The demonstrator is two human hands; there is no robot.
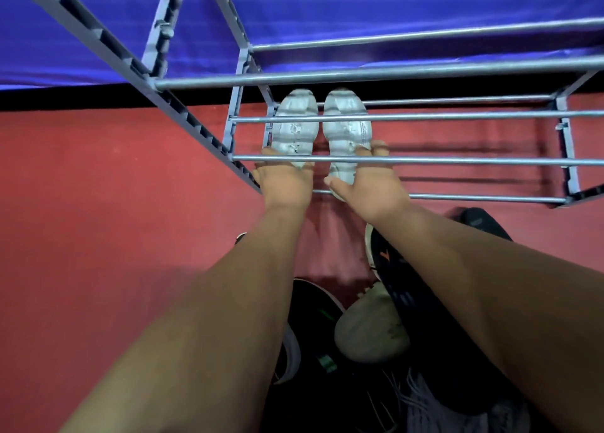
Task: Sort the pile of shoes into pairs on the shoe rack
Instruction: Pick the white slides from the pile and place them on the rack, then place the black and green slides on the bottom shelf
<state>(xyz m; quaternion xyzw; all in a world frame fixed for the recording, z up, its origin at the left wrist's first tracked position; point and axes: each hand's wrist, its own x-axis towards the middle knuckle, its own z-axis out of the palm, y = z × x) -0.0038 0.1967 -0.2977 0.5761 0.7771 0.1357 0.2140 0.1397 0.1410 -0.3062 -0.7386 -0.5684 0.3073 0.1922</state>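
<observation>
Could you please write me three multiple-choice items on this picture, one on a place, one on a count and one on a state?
1. Where do the white shoes lie?
A. on a lower tier of the rack
B. on the purple cloth
C. in the pile by the person

2. How many white shoes are on the rack?
A. one
B. two
C. four

3. How are they turned?
A. soles up
B. soles down
C. on their sides

Answers: 1 A, they rest on the rack's bars below the upper rails. 2 B, two lie side by side, the left hand on one and the right hand on the other. 3 A, the tread faces the camera.
</observation>
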